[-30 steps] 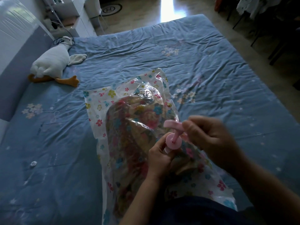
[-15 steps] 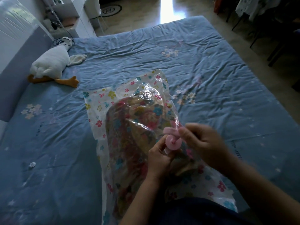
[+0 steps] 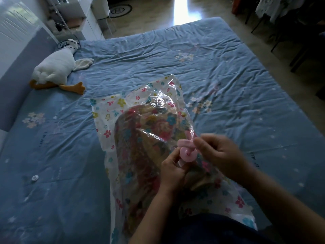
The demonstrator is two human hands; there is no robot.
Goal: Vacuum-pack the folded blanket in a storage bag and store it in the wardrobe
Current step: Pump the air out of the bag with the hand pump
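Crinkly clear flower-printed storage bag (image 3: 112,110) wraps a soft floral blanket (image 3: 140,138). The left hand (image 3: 171,169) pinches its round pink valve (image 3: 187,154); the right hand (image 3: 218,152), fingers curled, pinches the cap (image 3: 184,142).

Home bedroom (bed (image 3: 228,71), plush goose (image 3: 56,67))

I am viewing the clear flower-printed plastic storage bag (image 3: 109,118) lying on the blue bed sheet (image 3: 228,76), enclosing the folded floral blanket (image 3: 140,155); its round pink plastic valve (image 3: 187,154) is sitting on top, cap lifted.
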